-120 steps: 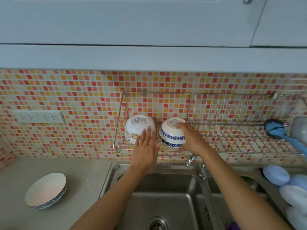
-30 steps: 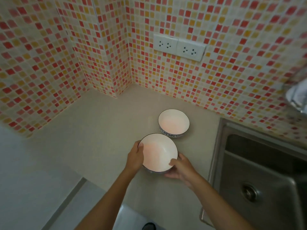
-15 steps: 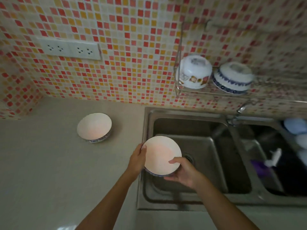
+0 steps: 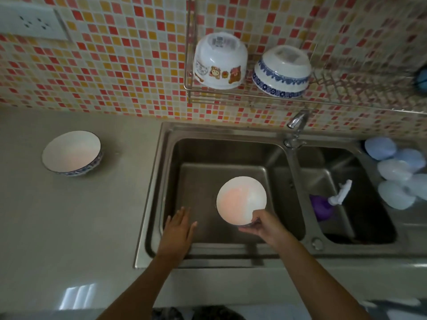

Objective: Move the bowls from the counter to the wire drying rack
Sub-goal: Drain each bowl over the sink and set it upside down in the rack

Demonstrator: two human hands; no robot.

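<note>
Bowls: two racked (image 4: 220, 63), one held (image 4: 241, 199) (one countertop (image 4: 71, 152)).

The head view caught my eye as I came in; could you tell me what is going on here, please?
A person is moving bowls to the wall-mounted wire drying rack. The right hand holds a white bowl with a patterned outside over the steel sink; the left hand is open and holds nothing. Two bowls sit upside down in the rack, and one blue-rimmed bowl waits on the counter.
</note>
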